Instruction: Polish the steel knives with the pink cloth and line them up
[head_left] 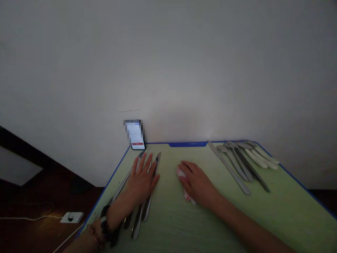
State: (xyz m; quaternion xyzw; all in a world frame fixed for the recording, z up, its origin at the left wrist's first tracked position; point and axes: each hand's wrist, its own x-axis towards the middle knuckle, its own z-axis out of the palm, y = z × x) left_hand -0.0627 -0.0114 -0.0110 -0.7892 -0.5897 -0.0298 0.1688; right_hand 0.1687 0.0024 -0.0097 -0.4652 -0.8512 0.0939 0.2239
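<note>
My left hand (142, 181) lies flat with its fingers spread over several metal table knives (137, 223) at the left of the green table. The hand and wrist hide the middle of these knives. Near the table's centre, my right hand (196, 181) is closed around a crumpled pink and white cloth (186, 196), which rests against the tabletop and is mostly covered by the fingers. To the right lies a single table knife (231, 170), apart from my right hand. Beside it are spoons (235, 163) and forks with pale handles (256, 158), partly overlapping.
A phone (135, 135) with a lit screen leans on the wall at the table's back left corner. The green table (171, 228) has a blue rim and stands against the grey wall (184, 70). A white power strip (72, 217) with cables lies on the dark floor at left.
</note>
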